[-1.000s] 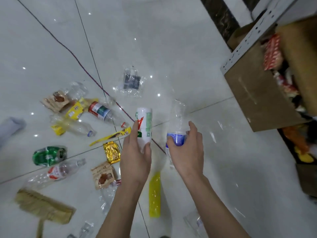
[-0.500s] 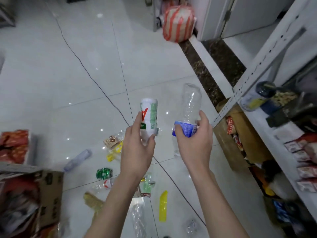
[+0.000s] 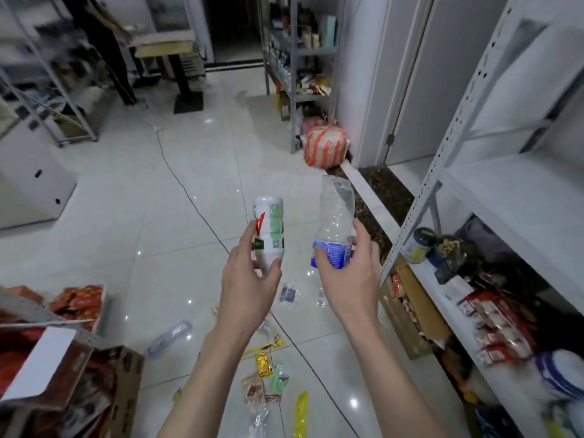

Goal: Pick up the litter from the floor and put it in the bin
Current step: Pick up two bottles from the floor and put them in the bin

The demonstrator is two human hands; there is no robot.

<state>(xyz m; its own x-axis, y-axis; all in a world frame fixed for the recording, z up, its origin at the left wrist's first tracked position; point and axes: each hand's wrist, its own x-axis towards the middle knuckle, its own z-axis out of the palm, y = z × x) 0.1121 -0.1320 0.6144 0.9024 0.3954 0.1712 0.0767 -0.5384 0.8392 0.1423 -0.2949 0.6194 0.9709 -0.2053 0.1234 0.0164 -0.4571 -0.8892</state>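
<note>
My left hand [image 3: 248, 279] grips a white bottle with a green and red label [image 3: 269, 229], held upright in front of me. My right hand [image 3: 350, 273] grips a clear crushed plastic bottle with a blue label [image 3: 335, 222]. Both are raised above the floor. Below them litter lies on the white tiles: a clear bottle [image 3: 169, 337], a gold wrapper [image 3: 263, 364], a yellow wrapper [image 3: 300, 412], a brown snack packet [image 3: 252, 388] and a clear packet [image 3: 288, 294]. No bin is recognisable in view.
White metal shelving [image 3: 442, 172] with goods runs along the right, a cardboard box [image 3: 417, 311] under it. Open cartons of red packets [image 3: 79, 301] stand at the lower left. A striped sack [image 3: 327, 147], more shelves and a dark floor cable [image 3: 189, 197] lie ahead.
My view has lifted from the floor to the room ahead. Both hands keep their bottles and have risen away from the litter, which now lies lower in view.
</note>
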